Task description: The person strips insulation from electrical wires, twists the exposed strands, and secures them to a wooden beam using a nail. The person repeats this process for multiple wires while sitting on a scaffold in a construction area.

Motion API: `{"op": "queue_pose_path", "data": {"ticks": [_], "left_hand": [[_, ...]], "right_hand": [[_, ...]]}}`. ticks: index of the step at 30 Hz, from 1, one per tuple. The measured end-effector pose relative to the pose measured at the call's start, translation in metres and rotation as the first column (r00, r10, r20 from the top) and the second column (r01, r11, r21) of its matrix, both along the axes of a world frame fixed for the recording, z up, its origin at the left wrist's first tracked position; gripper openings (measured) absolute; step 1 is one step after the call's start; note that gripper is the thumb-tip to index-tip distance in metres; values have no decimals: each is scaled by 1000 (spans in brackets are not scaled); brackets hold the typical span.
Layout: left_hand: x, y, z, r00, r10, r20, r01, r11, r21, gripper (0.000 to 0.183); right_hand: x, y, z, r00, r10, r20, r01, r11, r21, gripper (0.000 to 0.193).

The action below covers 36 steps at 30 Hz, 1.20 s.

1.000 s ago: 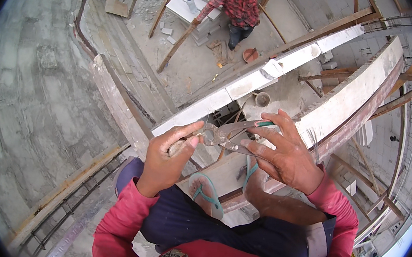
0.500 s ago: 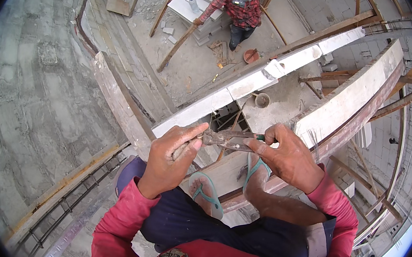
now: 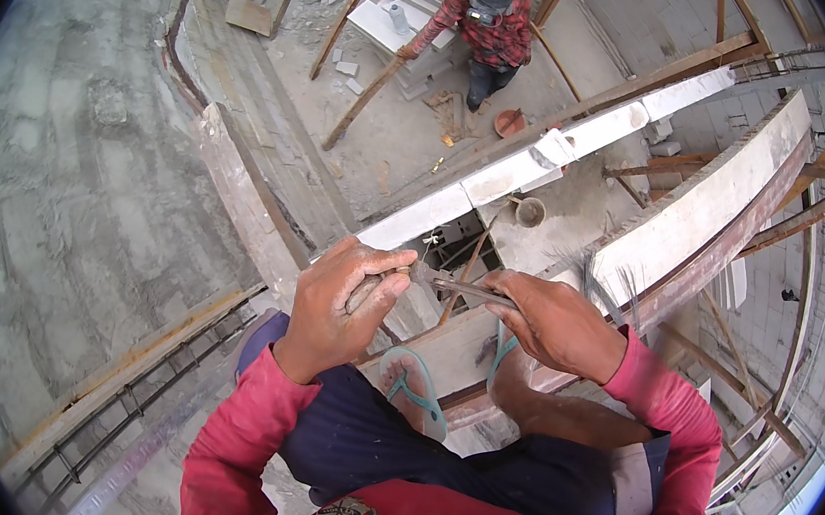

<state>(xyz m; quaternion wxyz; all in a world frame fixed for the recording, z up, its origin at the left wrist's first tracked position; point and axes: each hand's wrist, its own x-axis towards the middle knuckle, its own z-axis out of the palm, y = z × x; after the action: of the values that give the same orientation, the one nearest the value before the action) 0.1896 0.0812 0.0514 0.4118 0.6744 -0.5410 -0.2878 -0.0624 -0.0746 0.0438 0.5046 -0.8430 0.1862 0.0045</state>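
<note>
My right hand (image 3: 557,318) is wrapped round the handles of dusty metal pincers (image 3: 468,288), held level in front of my knees. Their jaw end points left and nearly meets the fingertips of my left hand (image 3: 332,304). That hand is closed in a pinch; a small greyish piece shows between thumb and fingers, but its kind is unclear. Thin wire-like strands rise near the jaws, too fine to follow. Below the hands, my feet in pale green flip-flops (image 3: 425,405) rest on a pale board (image 3: 469,339).
A row of white blocks (image 3: 438,210) runs diagonally ahead. Beyond and below, a co-worker in a checked shirt (image 3: 491,35) grips a wooden prop (image 3: 363,102). Bundled thin wires (image 3: 611,278) lie by the formwork board (image 3: 709,208) on the right. Steel rebar (image 3: 131,399) runs at lower left.
The pincers have turned in my right hand, and their handles, apart before, now appear together. My right fingers have closed further round them. The left hand keeps its pinch.
</note>
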Motion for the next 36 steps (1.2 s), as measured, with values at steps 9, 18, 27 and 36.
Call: {"op": "queue_pose_path", "data": {"ticks": [9,18,27,36], "left_hand": [[2,-8,4,961,223,-165,-205,972,118,25],[-1,-18,5,865,382,-325,-314,918,244,30],[17,-25,-5,881,318,-350,-242,939,244,29],[54,-27,6,995,-14,-97,36,974,224,24]], "right_hand": [[27,16,-15,988,-153,-6,153,982,108,26],[38,7,-40,985,-160,58,164,983,-85,28],[48,-16,-46,991,-131,-8,129,981,-145,25],[44,-51,-20,983,49,-175,-108,931,-348,29]]}}
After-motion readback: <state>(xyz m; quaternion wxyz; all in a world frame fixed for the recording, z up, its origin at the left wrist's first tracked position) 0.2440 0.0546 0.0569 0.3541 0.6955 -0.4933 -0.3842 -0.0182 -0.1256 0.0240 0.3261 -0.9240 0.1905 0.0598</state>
